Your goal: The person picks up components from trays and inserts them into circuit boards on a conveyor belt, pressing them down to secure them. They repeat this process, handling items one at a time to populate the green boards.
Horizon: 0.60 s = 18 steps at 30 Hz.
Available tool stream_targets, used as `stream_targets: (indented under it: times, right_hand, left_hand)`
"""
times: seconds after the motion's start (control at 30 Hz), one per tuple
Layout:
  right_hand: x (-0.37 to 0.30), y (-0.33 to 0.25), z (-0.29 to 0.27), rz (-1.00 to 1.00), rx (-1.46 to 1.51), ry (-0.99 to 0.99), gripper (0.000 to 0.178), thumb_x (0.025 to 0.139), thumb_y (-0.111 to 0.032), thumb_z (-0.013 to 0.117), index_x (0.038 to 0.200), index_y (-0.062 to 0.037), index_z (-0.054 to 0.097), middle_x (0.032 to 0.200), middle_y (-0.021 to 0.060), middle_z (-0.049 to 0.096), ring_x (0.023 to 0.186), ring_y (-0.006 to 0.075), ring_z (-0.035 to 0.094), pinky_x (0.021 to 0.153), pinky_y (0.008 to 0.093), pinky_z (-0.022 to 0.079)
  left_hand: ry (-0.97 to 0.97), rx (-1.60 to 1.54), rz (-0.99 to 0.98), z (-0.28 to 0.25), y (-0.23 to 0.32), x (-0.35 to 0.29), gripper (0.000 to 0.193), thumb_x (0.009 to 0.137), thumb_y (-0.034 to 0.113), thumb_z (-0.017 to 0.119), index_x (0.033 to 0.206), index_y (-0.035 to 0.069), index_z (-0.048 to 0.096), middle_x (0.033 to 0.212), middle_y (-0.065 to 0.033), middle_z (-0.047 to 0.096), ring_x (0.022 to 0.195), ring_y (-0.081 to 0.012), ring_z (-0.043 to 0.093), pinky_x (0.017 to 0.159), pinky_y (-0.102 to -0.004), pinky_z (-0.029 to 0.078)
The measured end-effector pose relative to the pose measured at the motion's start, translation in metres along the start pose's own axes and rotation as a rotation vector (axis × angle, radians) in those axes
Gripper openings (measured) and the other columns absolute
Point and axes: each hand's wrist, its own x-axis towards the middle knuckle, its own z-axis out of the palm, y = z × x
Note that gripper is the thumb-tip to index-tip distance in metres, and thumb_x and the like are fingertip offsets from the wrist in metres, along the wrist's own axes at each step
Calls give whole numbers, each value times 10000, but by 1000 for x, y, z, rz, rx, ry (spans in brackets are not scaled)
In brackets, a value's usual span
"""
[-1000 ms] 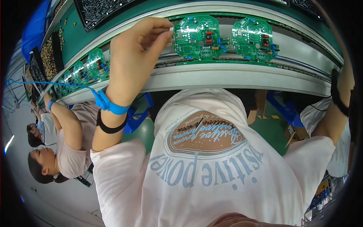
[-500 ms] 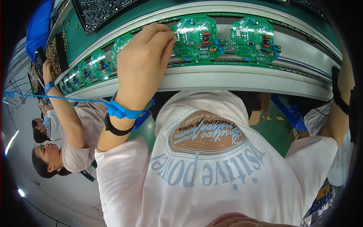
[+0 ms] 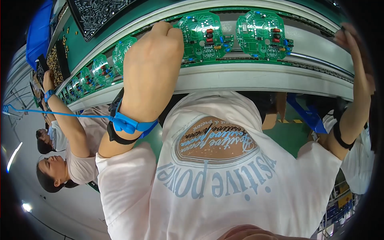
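My left hand (image 3: 154,64), wearing a blue strap (image 3: 130,123), is over the left edge of a green circuit board (image 3: 200,36) on the conveyor. Its fingers are bent closed; the back of the hand hides the fingertips and whatever they may grip. Right of that board lies a similar circuit board (image 3: 259,38) with red, blue and black parts. My right hand (image 3: 358,52) is raised at the far right above the conveyor's edge, somewhat blurred. Its fingertips are drawn together at a small dark thing, too unclear to name.
More circuit boards (image 3: 102,70) line the conveyor to the left. A black tray (image 3: 102,14) of small dark cylindrical parts stands behind the rail (image 3: 240,78). At left, a co-worker's hand (image 3: 48,81) reaches by a heap of yellowish parts (image 3: 56,64). A blue coiled cord (image 3: 64,113) runs to my wrist strap.
My right hand has come into view at the far right, its forearm raised. My left hand stays at the board, its fingers now turned out of sight. The boards appear slightly further left.
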Motion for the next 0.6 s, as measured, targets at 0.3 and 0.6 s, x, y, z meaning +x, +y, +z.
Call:
stream_targets:
  times: [0.3,0.6]
  right_hand:
    - [-28,0,55,221,504,-10,255,1049,-71,578,1255,45,674,1091,138,749,987,179,728,928,292,555]
    - [-30,-3,77,229,763,40,245,1031,-48,599,1242,54,673,1073,130,752,980,187,735,906,307,576]
  left_hand:
    - [-54,116,-34,-4,10,6,98,771,-6,652,802,29,566,847,-143,594,789,-337,674,646,-419,560]
    - [74,-213,-106,-7,-8,0,111,873,21,717,982,2,713,888,-156,723,784,-297,732,671,-338,579]
